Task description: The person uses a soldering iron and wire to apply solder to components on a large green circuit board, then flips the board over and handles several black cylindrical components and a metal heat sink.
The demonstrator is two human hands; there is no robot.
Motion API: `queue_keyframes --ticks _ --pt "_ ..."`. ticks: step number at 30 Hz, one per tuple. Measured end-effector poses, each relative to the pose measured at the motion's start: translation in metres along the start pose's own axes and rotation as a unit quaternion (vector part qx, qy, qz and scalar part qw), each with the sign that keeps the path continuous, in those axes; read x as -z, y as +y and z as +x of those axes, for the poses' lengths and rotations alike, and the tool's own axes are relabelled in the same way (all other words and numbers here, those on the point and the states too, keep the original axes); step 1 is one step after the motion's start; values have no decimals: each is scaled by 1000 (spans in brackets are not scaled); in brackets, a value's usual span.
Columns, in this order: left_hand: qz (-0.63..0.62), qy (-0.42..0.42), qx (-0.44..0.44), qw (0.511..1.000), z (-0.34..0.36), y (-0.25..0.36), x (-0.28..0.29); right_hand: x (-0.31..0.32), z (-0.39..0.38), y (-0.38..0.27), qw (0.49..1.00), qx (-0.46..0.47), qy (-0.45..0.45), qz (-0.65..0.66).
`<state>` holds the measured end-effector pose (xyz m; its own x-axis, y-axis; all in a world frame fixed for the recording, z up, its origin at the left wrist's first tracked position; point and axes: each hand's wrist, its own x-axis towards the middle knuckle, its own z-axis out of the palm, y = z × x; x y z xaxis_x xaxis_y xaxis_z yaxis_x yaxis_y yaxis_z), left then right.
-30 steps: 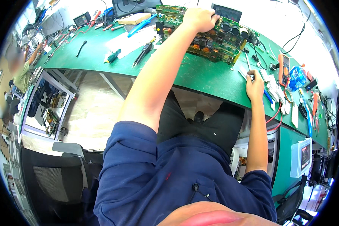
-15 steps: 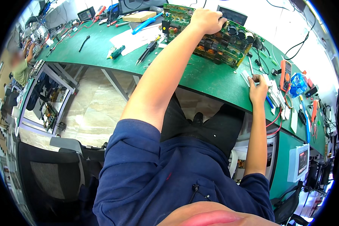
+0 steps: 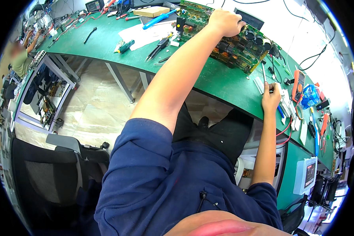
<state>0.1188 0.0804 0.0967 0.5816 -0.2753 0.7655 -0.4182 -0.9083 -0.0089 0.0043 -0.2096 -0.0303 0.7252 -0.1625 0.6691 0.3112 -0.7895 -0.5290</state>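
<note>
A large green circuit board (image 3: 240, 49) crowded with black capacitors and orange parts lies on the green workbench (image 3: 220, 84). My left hand (image 3: 224, 21) rests on its top edge with the fingers curled over it. My right hand (image 3: 271, 98) sits at the bench's near edge, right of the board. It pinches a thin metal tool (image 3: 263, 74) that points up toward the board's right corner. Small white parts (image 3: 259, 84) lie beside that hand.
An orange multimeter (image 3: 298, 85), red wires and hand tools fill the bench's right end. White paper (image 3: 143, 33), a green-handled screwdriver (image 3: 124, 46), a blue tool (image 3: 159, 19) and a cardboard box (image 3: 155, 11) lie left of the board. A black chair (image 3: 51, 173) stands at lower left. Another person (image 3: 19, 57) sits far left.
The view has drifted, so the bench sits lower and to the right in the picture. My left hand stays on the board. My right hand keeps the thin tool, edging slightly right along the bench edge.
</note>
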Motion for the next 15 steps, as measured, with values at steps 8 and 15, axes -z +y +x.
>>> queue_keyframes --ticks 8,15 --pt "-8 -34 19 999 -3 4 9 -1 1 7 1000 15 11 1" --pt "-21 -11 25 999 -1 0 -1 -3 2 9 1000 -1 14 19"
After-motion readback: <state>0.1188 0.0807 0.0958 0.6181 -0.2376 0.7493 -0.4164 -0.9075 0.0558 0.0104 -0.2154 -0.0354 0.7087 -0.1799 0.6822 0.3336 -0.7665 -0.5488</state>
